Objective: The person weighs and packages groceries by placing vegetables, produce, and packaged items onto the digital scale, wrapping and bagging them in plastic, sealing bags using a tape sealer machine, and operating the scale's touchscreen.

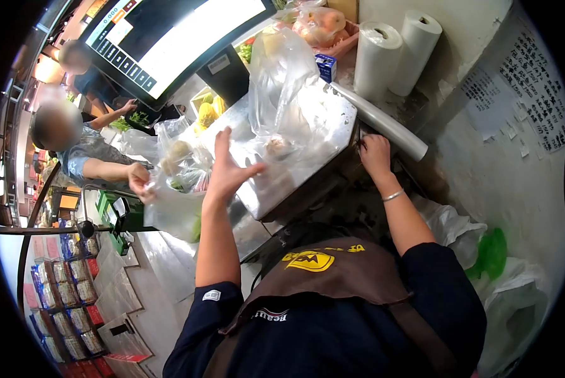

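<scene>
My left hand [226, 171] is raised at the left edge of the metal scale plate [257, 192], thumb and fingers spread, holding nothing. My right hand [375, 154] is at the plate's right corner, its fingers curled on something dark and too small to make out. On the plate lies a clear plastic bag [279, 94] with a pale item [277, 148] at its lower end. Left of my left hand, filled plastic bags [178, 157] hang or rest together, and another person's hand [141, 179] touches a whitish bag [174, 211].
A screen [169, 38] stands behind the plate. Bag rolls [377, 60] stand at the back right; another roll [386, 123] lies slanting above my right hand. Two people are across the counter. Yellow produce [207, 115], a green basket [122, 211] and packaged goods [65, 293] are at left.
</scene>
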Demonstrator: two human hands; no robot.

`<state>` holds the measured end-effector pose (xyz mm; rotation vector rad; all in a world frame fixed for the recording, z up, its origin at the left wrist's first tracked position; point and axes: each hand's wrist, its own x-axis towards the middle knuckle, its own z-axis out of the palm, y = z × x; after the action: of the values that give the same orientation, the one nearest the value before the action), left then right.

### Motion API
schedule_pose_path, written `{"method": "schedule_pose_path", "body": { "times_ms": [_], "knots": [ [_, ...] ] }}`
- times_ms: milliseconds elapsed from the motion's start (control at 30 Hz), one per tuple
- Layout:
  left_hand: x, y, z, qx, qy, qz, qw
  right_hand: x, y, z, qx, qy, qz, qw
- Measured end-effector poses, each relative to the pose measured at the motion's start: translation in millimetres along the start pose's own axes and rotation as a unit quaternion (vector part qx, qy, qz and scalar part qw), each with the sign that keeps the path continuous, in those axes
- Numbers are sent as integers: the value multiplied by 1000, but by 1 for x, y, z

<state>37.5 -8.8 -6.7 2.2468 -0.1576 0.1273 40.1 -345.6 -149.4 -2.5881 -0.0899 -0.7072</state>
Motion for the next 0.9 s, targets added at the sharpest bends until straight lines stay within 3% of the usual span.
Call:
{"method": "schedule_pose_path", "body": {
  "times_ms": [33,67,133,200,233,267,300,333,400,467,533,600,667,700,800,900],
  "knots": [
    [9,12,3,72,-46,49,995,-4,4,-3,-7,-52,30,998],
    [22,24,8,143,-91,96,981,-12,11,-5,-17,-37,50,998],
    [52,49,24,117,-140,122,976,-24,23,-20,-11,-25,106,994],
    [91,47,53,122,-116,186,968,-32,26,-41,53,-33,177,982],
    [110,55,56,-25,-173,88,981,-33,26,-52,84,-36,211,973],
    [125,63,57,-173,-223,-11,959,-34,23,-60,209,-54,252,943],
    [133,67,61,-322,-146,-50,934,-33,20,-69,329,-72,288,896],
    [142,72,55,-350,-130,-128,919,-24,10,-82,444,-89,319,832],
    [146,66,55,-497,-104,-190,840,-4,-31,-107,642,-192,305,677],
    [145,64,52,-508,-109,-193,833,11,-74,-92,713,-261,270,591],
    [140,63,51,-522,-114,-191,823,29,-124,-64,730,-198,317,572],
    [136,62,45,-541,-114,-183,813,40,-144,-8,618,-119,309,713],
    [130,53,43,-540,-125,-147,819,49,-146,-2,396,-83,169,899],
    [125,53,40,-539,-129,-129,822,53,-145,1,268,-59,89,957],
    [106,54,35,-539,-122,-101,827,55,-137,0,167,-94,90,977],
    [96,44,32,-586,-107,-67,800,72,-146,-50,151,-246,146,946]
  ]
}}
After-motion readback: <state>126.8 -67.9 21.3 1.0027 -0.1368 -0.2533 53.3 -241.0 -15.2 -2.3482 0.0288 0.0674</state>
